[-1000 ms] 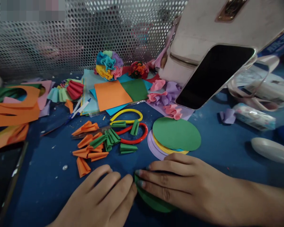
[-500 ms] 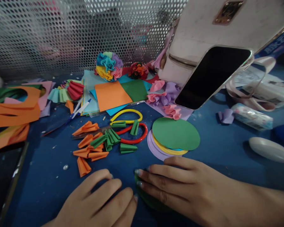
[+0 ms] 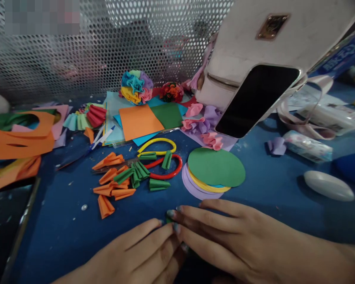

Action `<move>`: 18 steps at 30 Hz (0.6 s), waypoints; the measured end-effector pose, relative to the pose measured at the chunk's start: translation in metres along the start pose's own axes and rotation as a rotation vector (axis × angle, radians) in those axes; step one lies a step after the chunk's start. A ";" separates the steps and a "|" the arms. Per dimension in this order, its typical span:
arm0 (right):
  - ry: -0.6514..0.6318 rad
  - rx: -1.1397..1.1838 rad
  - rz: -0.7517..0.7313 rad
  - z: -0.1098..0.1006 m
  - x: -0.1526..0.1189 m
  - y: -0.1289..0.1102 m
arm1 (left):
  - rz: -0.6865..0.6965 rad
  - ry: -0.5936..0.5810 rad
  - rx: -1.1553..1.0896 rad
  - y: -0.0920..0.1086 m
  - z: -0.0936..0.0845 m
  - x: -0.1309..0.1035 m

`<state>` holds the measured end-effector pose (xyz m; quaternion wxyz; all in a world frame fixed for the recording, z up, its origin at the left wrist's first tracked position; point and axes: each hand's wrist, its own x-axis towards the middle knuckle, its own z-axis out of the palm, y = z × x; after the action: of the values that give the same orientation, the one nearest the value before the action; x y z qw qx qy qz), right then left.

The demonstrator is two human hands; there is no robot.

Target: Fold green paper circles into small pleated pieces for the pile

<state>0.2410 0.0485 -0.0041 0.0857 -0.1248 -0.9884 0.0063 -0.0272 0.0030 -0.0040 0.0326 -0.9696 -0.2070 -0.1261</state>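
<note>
One half-curled left hand [image 3: 139,252] meets flatter right hand [image 3: 242,240] over green paper [image 3: 169,219], grips hidden, toward desk's [image 3: 59,240] near edge; slipping fingertips could skew it.

I find no text that reads with certainty. At two o'clock, I note large white characters on a blue item [image 3: 341,57], cut off and too blurred to transcribe. Between one and two o'clock, the metal plate [image 3: 273,27] on the pale bag [image 3: 242,43] bears a raised mark, illegible to me.
</note>
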 end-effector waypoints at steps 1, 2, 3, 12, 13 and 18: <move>-0.003 -0.004 0.000 -0.001 0.000 0.000 | -0.003 0.006 -0.005 0.001 0.001 0.000; -0.004 -0.004 -0.005 -0.002 0.000 0.000 | -0.004 0.009 -0.009 0.002 0.001 0.000; -0.005 -0.002 -0.009 -0.003 -0.001 0.000 | 0.000 0.015 -0.011 0.003 0.002 0.000; 0.084 -0.001 0.075 -0.008 -0.025 -0.012 | 0.025 -0.019 0.065 0.005 -0.002 0.004; 0.089 0.008 0.086 -0.009 -0.026 -0.013 | 0.027 -0.020 0.077 0.005 -0.003 0.005; 0.055 0.022 0.058 -0.018 -0.019 -0.005 | 0.041 -0.023 0.062 0.005 0.000 0.003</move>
<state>0.2605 0.0386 0.0105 0.1140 -0.1525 -0.9816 0.0161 -0.0229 -0.0003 -0.0038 0.0630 -0.9736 -0.1912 -0.1076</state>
